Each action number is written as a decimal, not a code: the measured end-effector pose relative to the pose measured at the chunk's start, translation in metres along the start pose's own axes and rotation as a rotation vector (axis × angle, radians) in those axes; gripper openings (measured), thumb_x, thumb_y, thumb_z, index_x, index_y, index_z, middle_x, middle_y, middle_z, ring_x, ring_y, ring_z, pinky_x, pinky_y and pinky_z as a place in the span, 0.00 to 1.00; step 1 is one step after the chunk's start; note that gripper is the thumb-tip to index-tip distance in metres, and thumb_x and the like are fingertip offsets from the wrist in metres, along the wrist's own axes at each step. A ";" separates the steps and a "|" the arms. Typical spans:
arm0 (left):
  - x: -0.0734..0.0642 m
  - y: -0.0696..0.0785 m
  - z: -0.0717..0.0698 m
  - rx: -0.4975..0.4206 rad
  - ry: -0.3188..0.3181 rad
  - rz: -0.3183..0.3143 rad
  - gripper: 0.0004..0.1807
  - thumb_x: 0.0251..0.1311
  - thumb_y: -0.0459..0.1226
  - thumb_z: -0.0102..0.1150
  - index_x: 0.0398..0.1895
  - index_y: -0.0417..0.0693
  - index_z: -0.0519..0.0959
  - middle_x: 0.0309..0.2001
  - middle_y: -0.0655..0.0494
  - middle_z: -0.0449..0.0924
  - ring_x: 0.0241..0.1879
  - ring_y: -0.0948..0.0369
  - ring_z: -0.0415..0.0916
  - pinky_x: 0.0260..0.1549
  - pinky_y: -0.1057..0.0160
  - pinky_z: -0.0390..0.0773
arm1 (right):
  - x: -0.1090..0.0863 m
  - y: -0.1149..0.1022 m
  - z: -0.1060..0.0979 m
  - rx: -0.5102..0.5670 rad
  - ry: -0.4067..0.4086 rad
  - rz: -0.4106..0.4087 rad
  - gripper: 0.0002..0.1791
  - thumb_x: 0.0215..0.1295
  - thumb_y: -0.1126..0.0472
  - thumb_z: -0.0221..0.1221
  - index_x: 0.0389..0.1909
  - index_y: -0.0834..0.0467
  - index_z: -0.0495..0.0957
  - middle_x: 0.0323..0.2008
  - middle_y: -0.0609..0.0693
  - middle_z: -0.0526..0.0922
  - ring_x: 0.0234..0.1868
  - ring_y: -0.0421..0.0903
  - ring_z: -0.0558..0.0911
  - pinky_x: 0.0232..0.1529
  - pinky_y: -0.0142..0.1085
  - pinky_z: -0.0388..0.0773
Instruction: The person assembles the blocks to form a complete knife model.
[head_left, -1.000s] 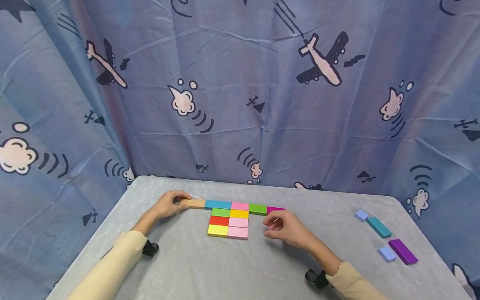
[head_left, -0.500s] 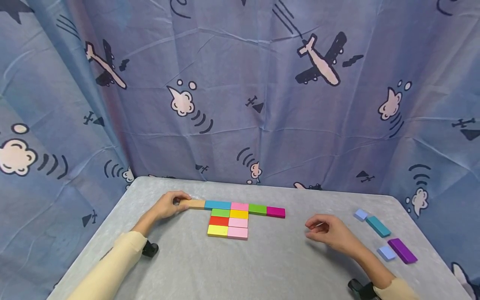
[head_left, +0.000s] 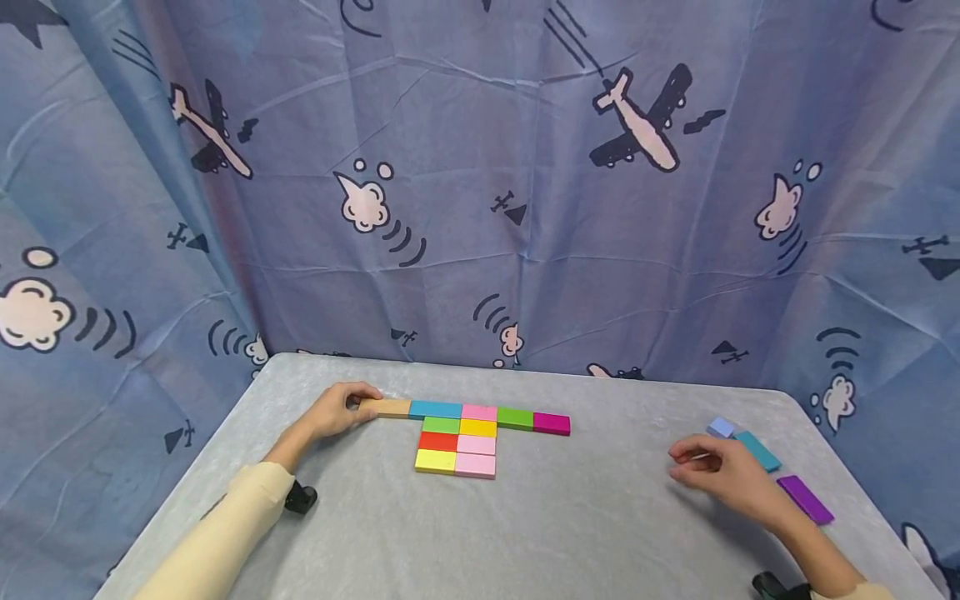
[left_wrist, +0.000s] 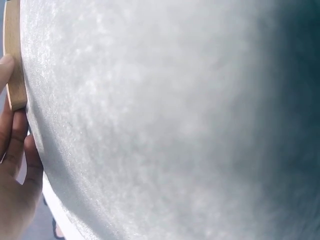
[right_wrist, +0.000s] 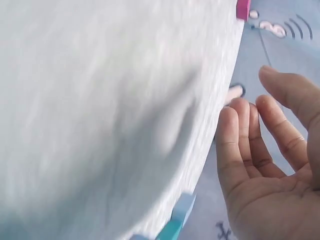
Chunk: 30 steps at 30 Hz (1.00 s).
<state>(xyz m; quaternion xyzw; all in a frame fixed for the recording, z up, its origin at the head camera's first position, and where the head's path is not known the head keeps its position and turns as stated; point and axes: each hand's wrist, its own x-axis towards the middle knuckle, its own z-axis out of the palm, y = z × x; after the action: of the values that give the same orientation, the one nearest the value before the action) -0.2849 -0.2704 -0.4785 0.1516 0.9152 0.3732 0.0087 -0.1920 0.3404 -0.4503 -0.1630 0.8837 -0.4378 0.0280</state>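
At the left end of a row of flat blocks, my left hand point(head_left: 333, 412) holds a tan wooden block point(head_left: 392, 408) between thumb and fingers. Rightward from it lie a blue block point(head_left: 437, 409), a pink block point(head_left: 480, 412), a green block point(head_left: 515, 418) and a magenta block point(head_left: 552, 424), end to end. Below the row, smaller green, yellow, red and pink blocks point(head_left: 476, 445) form two columns. My right hand point(head_left: 727, 475) hovers over the table's right side, fingers loosely bent, thumb apart, holding nothing. It is nearest a teal block point(head_left: 759, 451).
By the right hand lie a light blue block point(head_left: 721, 427) and a purple block point(head_left: 805, 498). The grey-white table point(head_left: 570, 533) ends near a blue curtain point(head_left: 450, 208) printed with airplanes. Each wrist carries a black camera point(head_left: 302, 497).
The right hand has moved right, away from the magenta block, to beside the loose blocks, and now covers the nearer light blue one. My left hand has stayed on the tan block.
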 end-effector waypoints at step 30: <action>0.000 -0.002 0.000 -0.009 -0.001 0.003 0.11 0.62 0.30 0.70 0.48 0.43 0.86 0.48 0.49 0.82 0.45 0.54 0.76 0.48 0.48 0.75 | -0.019 0.074 -0.092 -0.345 0.146 0.197 0.35 0.62 0.51 0.73 0.58 0.74 0.75 0.54 0.73 0.77 0.48 0.64 0.81 0.35 0.30 0.78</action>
<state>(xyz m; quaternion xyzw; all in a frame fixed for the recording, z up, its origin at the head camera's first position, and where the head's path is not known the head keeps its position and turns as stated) -0.2851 -0.2718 -0.4804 0.1530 0.9133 0.3774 0.0095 -0.2109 0.4583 -0.4535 -0.0459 0.9569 -0.2860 -0.0215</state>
